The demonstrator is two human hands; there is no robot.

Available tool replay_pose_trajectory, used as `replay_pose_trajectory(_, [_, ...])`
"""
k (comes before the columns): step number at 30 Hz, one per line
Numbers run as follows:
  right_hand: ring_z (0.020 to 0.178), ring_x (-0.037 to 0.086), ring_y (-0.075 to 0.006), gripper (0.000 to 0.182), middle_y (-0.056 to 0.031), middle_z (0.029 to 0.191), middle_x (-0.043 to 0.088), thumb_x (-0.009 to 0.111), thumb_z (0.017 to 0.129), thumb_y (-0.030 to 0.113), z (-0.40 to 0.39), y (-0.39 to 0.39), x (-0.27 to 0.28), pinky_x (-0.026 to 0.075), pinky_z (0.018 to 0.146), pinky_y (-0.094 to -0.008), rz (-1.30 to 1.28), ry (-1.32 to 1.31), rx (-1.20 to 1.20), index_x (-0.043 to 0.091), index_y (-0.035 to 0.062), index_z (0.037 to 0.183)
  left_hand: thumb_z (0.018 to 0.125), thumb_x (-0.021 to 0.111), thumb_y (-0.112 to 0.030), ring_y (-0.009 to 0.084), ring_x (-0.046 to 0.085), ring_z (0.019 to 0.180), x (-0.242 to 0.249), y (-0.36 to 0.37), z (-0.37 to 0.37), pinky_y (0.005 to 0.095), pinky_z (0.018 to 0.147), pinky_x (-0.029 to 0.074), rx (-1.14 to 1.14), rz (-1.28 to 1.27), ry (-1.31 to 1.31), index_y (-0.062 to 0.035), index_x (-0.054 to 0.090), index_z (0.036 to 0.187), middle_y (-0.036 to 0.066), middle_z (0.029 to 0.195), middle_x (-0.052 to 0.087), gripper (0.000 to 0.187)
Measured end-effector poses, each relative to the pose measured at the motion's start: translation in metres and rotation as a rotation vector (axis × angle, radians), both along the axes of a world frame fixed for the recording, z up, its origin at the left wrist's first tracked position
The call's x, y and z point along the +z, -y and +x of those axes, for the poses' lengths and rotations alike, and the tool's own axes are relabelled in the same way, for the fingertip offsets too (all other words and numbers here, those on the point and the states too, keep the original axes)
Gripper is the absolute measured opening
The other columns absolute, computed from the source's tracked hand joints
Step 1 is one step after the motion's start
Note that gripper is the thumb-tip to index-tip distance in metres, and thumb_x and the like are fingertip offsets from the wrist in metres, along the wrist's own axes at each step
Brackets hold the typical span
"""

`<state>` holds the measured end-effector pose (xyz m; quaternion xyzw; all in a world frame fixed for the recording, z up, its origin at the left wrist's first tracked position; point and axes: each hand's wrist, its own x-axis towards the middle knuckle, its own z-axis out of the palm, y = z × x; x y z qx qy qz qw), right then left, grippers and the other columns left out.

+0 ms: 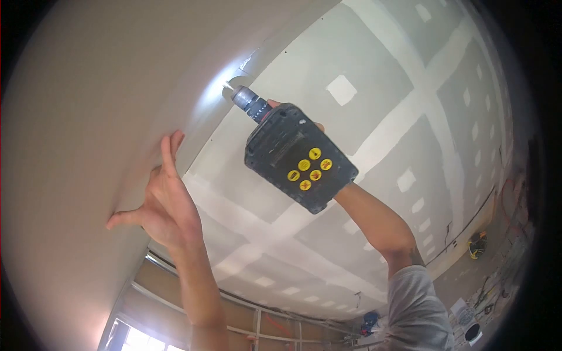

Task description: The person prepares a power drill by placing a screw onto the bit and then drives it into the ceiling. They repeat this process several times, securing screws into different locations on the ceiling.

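My right hand (pixel 273 103) grips a cordless drill (pixel 301 158) raised overhead. The battery base, with several yellow stickers, faces me and hides most of that hand. The drill's chuck (pixel 246 99) points up and left, its bit right at the edge of a large plain grey board (pixel 88 134). A bright patch of light falls on the board around the bit. Below and left of the drill, my left hand (pixel 170 202) lies against the board with thumb and fingers spread, holding nothing.
Past the drill stretches a drywall ceiling (pixel 374 64) with pale taped joints and patches. Metal framing (pixel 257 322) and a bright window (pixel 140 339) are at the bottom. At the lower right, a yellow-and-black object (pixel 477 244) and assorted gear sit far below.
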<state>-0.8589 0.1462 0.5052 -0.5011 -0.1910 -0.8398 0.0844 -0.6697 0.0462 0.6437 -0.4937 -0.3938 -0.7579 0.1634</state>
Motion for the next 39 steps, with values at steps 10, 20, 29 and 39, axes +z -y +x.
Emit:
replay_pose_trajectory(10, [0.09, 0.065, -0.0145, 0.035, -0.0108, 0.121, 0.063, 0.069, 0.083, 0.002, 0.023, -0.006, -0.169, 0.053, 0.078, -0.0254, 0.969, 0.437, -0.596, 0.065, 0.0061, 0.118, 0.05, 0.054, -0.096, 0.037, 0.041, 0.14, -0.093, 0.096, -0.007, 0.0454, 0.107, 0.047, 0.814, -0.498, 0.137, -0.0094, -0.007, 0.158, 0.026, 0.161, 0.017, 0.152])
replay_pose_trajectory(20, [0.118, 0.058, -0.0329, 0.04, -0.0176, 0.123, 0.064, 0.074, 0.078, 0.023, 0.388, -0.075, -0.57, 0.046, 0.098, -0.0404, 2.214, 0.82, -1.444, 0.066, 0.0091, 0.115, 0.086, 0.068, -0.024, 0.0285, 0.06, 0.114, -0.744, 0.334, 0.112, 0.0438, 0.104, 0.046, 0.203, -2.151, 0.202, -0.0056, 0.059, 0.128, 0.013, 0.129, 0.062, 0.047])
replay_pose_trajectory(29, [0.086, 0.069, -0.0403, 0.023, -0.0195, 0.09, 0.072, 0.072, 0.077, 0.021, 0.607, -0.103, -0.625, 0.055, 0.077, -0.0485, 3.085, 1.531, -0.577, 0.073, 0.0065, 0.094, 0.095, 0.058, -0.054, 0.0264, 0.064, 0.109, -0.926, 0.318, 0.223, 0.0412, 0.09, 0.052, -0.278, -2.28, 0.995, -0.0033, 0.054, 0.136, 0.02, 0.125, 0.063, 0.065])
replay_pose_trajectory(39, [0.087, 0.074, -0.0327, 0.023, -0.0185, 0.089, 0.073, 0.073, 0.07, 0.013, 0.77, -0.039, -0.66, 0.06, 0.074, -0.0415, 2.807, 1.847, 0.668, 0.072, 0.0016, 0.09, 0.093, 0.069, -0.03, 0.0212, 0.068, 0.091, -0.903, 0.06, 0.097, 0.0343, 0.075, 0.055, -0.261, -1.632, 0.976, -0.0018, 0.057, 0.126, 0.011, 0.102, 0.069, 0.045])
